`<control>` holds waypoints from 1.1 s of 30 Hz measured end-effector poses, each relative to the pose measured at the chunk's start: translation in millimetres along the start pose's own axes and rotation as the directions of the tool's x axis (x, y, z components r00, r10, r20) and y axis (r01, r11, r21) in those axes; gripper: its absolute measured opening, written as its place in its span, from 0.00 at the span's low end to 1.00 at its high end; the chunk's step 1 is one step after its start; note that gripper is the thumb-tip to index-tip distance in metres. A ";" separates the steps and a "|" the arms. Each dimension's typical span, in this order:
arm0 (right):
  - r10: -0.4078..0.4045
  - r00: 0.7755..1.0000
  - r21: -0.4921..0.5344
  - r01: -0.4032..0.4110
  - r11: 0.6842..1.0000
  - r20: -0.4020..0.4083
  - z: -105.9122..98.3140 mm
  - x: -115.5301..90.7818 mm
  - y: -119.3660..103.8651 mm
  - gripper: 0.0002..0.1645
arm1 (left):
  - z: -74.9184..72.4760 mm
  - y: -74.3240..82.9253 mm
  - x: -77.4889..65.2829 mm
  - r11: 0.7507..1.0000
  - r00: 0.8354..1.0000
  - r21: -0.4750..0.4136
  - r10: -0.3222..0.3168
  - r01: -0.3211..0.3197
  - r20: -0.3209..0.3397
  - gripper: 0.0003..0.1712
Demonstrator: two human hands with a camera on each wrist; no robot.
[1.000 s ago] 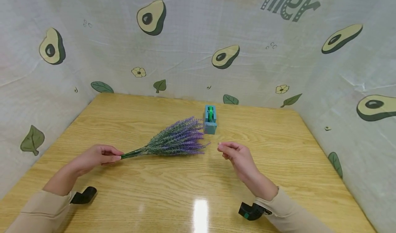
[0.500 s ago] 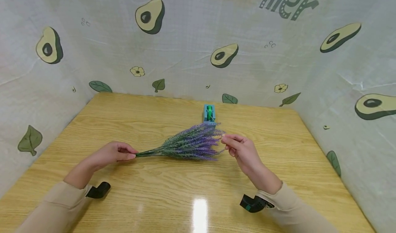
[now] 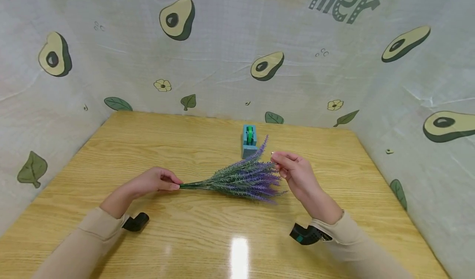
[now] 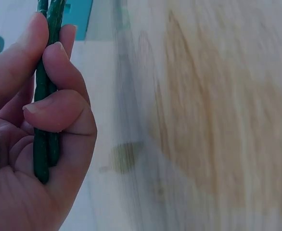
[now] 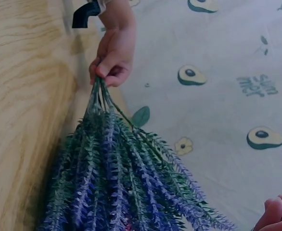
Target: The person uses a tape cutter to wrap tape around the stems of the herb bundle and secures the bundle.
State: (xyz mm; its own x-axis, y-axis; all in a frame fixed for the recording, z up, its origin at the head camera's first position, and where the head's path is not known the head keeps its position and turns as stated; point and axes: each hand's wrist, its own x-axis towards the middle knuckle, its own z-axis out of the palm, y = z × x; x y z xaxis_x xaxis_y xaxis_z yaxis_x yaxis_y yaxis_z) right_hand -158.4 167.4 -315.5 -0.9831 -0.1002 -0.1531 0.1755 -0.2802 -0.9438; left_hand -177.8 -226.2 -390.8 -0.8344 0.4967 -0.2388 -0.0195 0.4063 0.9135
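My left hand grips the bunched green stems of an artificial lavender bouquet. Its purple flower heads fan out to the right, low over the table. In the left wrist view, curled fingers and thumb close round the stem ends. My right hand is beside the flower tips, with thumb and forefinger pinched together. A tiny pale, shiny piece shows at those fingertips; its kind is too small to tell. One flower sprig sticks up apart from the others, near a blue tape dispenser with a green reel.
The dispenser stands behind the bouquet on a wooden table. Cloth printed with avocados hangs round the back and sides. A black wrist camera sits on the left cuff and another wrist camera on the right.
My left hand has carried the bouquet to the right, and its flower tips now reach my right hand. The right hand has risen slightly, still pinching. One sprig has swung upward.
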 end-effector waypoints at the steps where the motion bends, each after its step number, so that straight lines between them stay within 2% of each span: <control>1: -0.001 1.000 0.005 0.001 1.000 -0.003 -0.9 0.6 -2.0 0.11 | 0.7 -0.3 1.5 1.000 1.000 -0.001 -0.002 0.002 0.011 0.17; 6: -0.018 1.000 0.009 0.018 1.000 -0.001 -4.6 3.5 -8.2 0.11 | 1.7 -1.5 4.6 1.000 0.998 0.026 -0.009 0.007 0.057 0.15; 12: -0.031 0.999 0.020 0.031 0.999 0.015 -7.7 6.3 -14.0 0.12 | -0.7 -0.5 -1.0 0.999 0.994 0.051 -0.010 0.004 0.105 0.14; 19: -0.003 1.000 0.040 0.003 0.999 0.019 -6.5 5.1 -15.9 0.12 | -0.5 0.9 -0.2 0.999 0.996 0.040 -0.032 0.029 0.085 0.14; 25: 0.003 0.999 0.008 -0.003 1.000 0.033 -3.4 3.2 -12.3 0.14 | 10.1 5.8 13.8 0.999 0.998 0.025 -0.021 0.020 0.052 0.13; 33: 0.007 0.999 0.014 -0.008 1.000 0.046 -0.8 1.4 -9.2 0.11 | 29.4 15.3 43.5 1.000 0.999 0.008 -0.005 0.005 0.033 0.10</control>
State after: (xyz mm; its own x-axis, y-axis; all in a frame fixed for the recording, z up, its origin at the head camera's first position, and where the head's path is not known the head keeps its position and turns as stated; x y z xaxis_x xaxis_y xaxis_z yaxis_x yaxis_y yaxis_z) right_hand -161.4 170.6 -307.3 -0.9784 -0.1462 -0.1461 0.1839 -0.2929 -0.9383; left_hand -198.2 -175.8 -396.9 -0.8157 0.5196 -0.2543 -0.0191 0.4151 0.9096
